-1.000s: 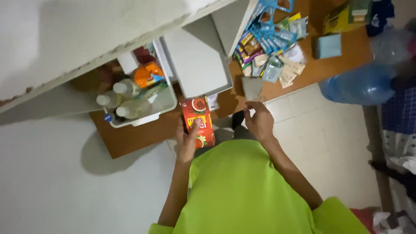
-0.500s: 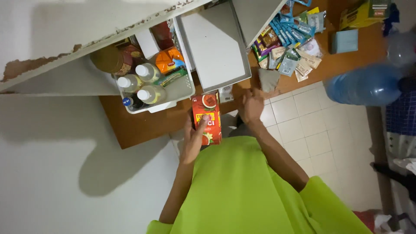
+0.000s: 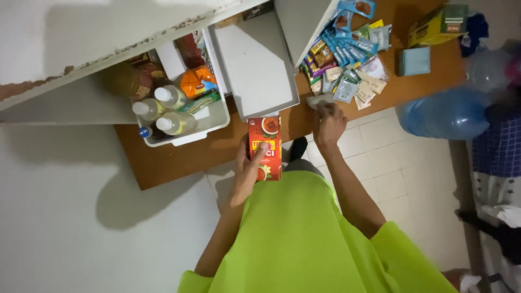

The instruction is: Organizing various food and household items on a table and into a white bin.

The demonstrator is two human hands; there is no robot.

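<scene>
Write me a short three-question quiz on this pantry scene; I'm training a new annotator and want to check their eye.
1. True or false: the left hand holds the red rectangular carton.
2. What does the right hand touch?
A. the blue water jug
B. a small pale sachet at the edge of the brown wooden counter
C. a capped bottle
3. Fill in: the three white-capped bottles stand in a white plastic ____.

Key
1. True; its grip wraps the carton from the side, thumb on the front.
2. B; the fingers rest on the sachet.
3. Bin.
</scene>
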